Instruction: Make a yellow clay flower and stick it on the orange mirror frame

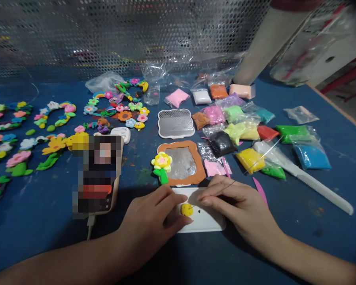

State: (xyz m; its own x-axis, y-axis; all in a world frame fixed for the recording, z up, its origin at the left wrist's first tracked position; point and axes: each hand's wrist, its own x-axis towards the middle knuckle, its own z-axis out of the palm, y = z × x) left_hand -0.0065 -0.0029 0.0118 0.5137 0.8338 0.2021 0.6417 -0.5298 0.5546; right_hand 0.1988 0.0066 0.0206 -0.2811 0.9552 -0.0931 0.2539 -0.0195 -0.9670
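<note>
A small yellow clay piece [186, 209] with dark specks lies on a white board [213, 225]. My left hand [154, 211] brackets it between index finger above and thumb below, closed in a loose pinch. In my right hand [234, 198], thumb and fingers pinch a long thin needle [259, 157]; its tip meets the yellow piece. A tiny black bit [199, 211] lies on the board to the right. Just beyond sits a mirror framed in brown clay [201, 166], with a yellow clay flower [161, 160] on its left edge.
Bagged clay, including a black pack [222, 143] and blue pack [311, 155], covers the back right near a white serrated knife [320, 190]. A phone [102, 174] with a cable stands left. Clay-decorated frames [55, 114] lie farther left. A second mirror [176, 123] is behind.
</note>
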